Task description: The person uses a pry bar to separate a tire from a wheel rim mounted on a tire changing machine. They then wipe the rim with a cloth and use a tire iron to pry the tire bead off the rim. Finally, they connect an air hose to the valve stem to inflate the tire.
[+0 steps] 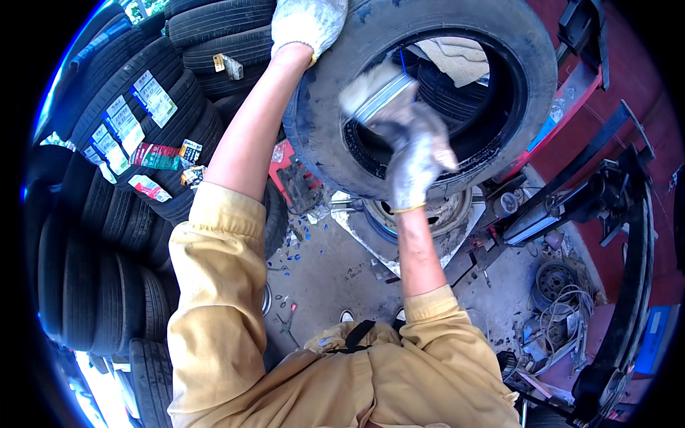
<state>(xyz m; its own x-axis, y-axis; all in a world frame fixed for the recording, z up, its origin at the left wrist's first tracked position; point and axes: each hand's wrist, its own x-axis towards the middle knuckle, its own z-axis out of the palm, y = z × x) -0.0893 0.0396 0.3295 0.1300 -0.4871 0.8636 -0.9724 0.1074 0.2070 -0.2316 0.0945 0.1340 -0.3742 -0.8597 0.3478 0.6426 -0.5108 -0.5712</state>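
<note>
While the person looks down from above, a worn black tyre (pixel 428 93) stands tilted over the far middle of the scene, above a grey wheel rim (pixel 421 214) that lies on the machine below it. The left hand (pixel 307 25), in a white knitted glove, lies on the top left part of the tyre's tread, with its fingers curled over the rubber and pressed on it. The right hand (pixel 417 160), in a dirty grey glove, is closed around the handle of a wide brush (pixel 374 96). The brush is blurred, and its pale bristle end points up and left, at the inner edge of the tyre's opening. The inner edge near the brush looks wet and black.

To the left, many black tyres (pixel 128 143) are stacked in rows, and some have coloured paper labels (pixel 153 100) on the tread. To the right stands a red and black tyre machine (pixel 592 178) with long black arms. On the near grey floor (pixel 321 271) small tools and blue bits lie scattered, and a bundle of pale wire (pixel 564 314) rests at the near right. The person wears a yellow work jacket (pixel 235 342).
</note>
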